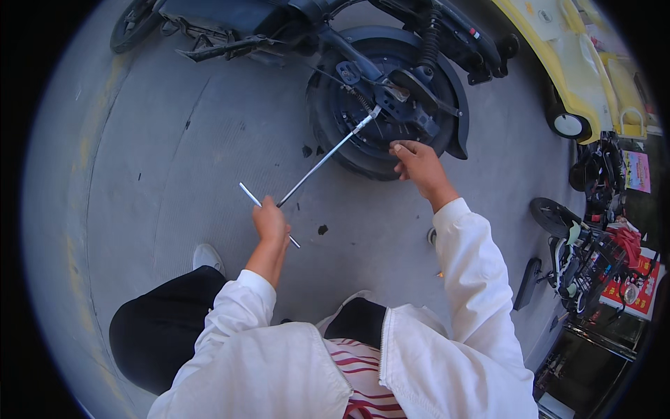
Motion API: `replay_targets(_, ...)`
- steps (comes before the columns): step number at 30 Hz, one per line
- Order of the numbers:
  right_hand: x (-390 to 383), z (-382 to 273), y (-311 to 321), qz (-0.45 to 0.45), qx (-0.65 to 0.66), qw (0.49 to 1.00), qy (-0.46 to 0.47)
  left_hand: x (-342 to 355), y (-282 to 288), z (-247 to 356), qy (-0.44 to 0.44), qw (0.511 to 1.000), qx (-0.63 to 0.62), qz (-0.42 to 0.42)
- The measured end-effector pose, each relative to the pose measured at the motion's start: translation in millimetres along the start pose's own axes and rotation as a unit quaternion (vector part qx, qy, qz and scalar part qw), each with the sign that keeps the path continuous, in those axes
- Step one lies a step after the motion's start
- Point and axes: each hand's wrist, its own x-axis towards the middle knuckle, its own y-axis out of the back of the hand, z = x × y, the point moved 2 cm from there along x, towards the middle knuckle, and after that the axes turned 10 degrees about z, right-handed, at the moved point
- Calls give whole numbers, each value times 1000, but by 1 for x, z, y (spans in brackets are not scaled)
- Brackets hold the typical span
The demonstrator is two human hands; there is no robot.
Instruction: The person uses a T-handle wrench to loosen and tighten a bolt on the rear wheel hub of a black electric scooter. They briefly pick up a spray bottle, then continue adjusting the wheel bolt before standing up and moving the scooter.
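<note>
My left hand (269,222) is closed round the crossbar of a long silver T-handle socket wrench (317,166). The bar sticks out on both sides of the fist. From there the shaft slants up to the right, its jointed far end meeting the hub area of a scooter's rear wheel (324,133). Whether the socket sits on a nut cannot be made out. My right hand (419,166) hovers just below the wheel's right side, fingers curled and thumb near the fingertips. What lies between them, if anything, is hidden.
The dark scooter (237,24) stretches across the top, with a coil shock absorber (431,38) above the wheel. A yellow vehicle (558,56) stands at the upper right. Another two-wheeler (583,262) is parked at the right. Small dark bits (322,229) lie on the concrete.
</note>
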Motion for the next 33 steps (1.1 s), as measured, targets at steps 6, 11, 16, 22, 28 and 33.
replay_targets(6,-27,58,7,30,132,990,-31,-2,2,-8,76,996,-10,-43)
replay_targets(11,-42,93,6,8,152,988,-42,-15,-1,-23,162,982,6,-96)
replay_targets(16,-56,119,15,-17,146,988,-41,45,2,95,-212,971,86,-72)
replay_targets(22,-66,181,18,4,171,982,-83,20,7,47,-86,995,38,-36)
replay_targets(28,-70,181,1,-14,159,983,-91,-27,-1,-46,212,975,-4,-67)
replay_targets(33,-69,196,-7,-37,181,979,-86,59,-10,117,-100,985,124,-62)
